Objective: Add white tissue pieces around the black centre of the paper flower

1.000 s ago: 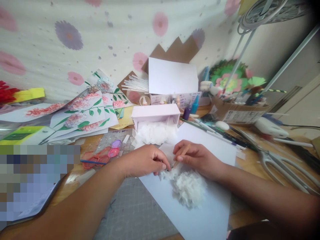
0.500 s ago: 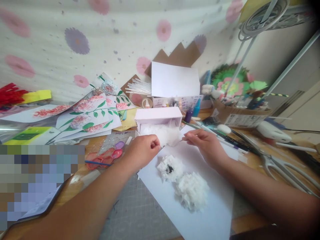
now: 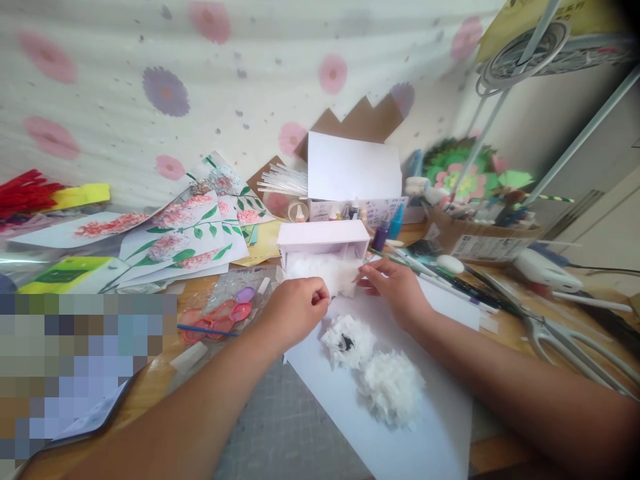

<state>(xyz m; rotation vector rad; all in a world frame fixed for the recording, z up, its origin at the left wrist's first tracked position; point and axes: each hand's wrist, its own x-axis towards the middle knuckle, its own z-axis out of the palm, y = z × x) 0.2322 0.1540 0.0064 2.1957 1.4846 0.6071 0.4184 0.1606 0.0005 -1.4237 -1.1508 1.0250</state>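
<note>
My left hand (image 3: 303,308) is curled closed in front of the white box (image 3: 323,235), above the paper sheet; what it holds, if anything, is hidden. Thumb and fingers of my right hand (image 3: 395,287) are pinched at the right edge of the white fluffy pieces (image 3: 325,270) that fill the box's open front. A thin white piece seems to be at those fingertips, though it blurs into the pile. Below the hands, two white ruffled flowers lie on a white paper sheet (image 3: 340,413): a smaller flower (image 3: 364,339) with a dark centre and a fuller flower (image 3: 393,387).
Scissors (image 3: 560,333) and several pens lie at right, before a cardboard box (image 3: 485,240) of tools. Small bottles (image 3: 381,233) stand behind the white box. Left are flower drawings (image 3: 175,233), red-pink scissors (image 3: 213,323) with a blue stick, and a blurred-out screen (image 3: 75,373).
The whole view has shifted slightly. My right hand has moved left, from beside the box to the fluffy pieces at its front. My left hand stays closed in about the same place.
</note>
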